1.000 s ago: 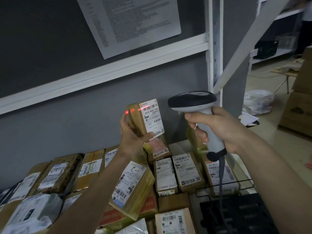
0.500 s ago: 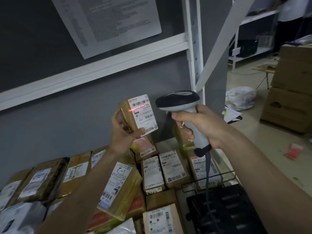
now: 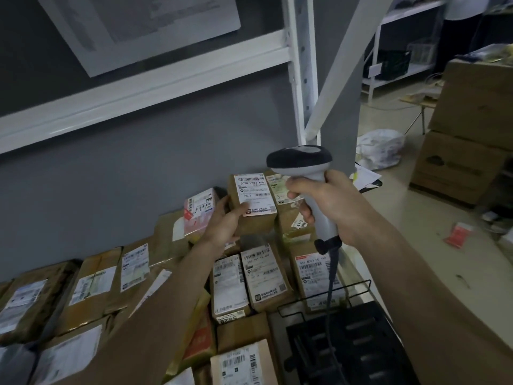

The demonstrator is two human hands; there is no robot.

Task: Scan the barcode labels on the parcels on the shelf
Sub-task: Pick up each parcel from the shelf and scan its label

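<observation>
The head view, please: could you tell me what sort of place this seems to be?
Probably a parcel depot or warehouse sorting area. Labelled parcels crowd a white metal shelf, the right hand grips a corded barcode scanner, and stacked cartons stand on the floor.

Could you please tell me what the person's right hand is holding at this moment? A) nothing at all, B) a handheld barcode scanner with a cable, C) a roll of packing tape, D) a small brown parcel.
B: the right hand is wrapped round the handle of the grey barcode scanner, whose cable hangs below the grip, while the left hand holds the small brown parcel.
</observation>
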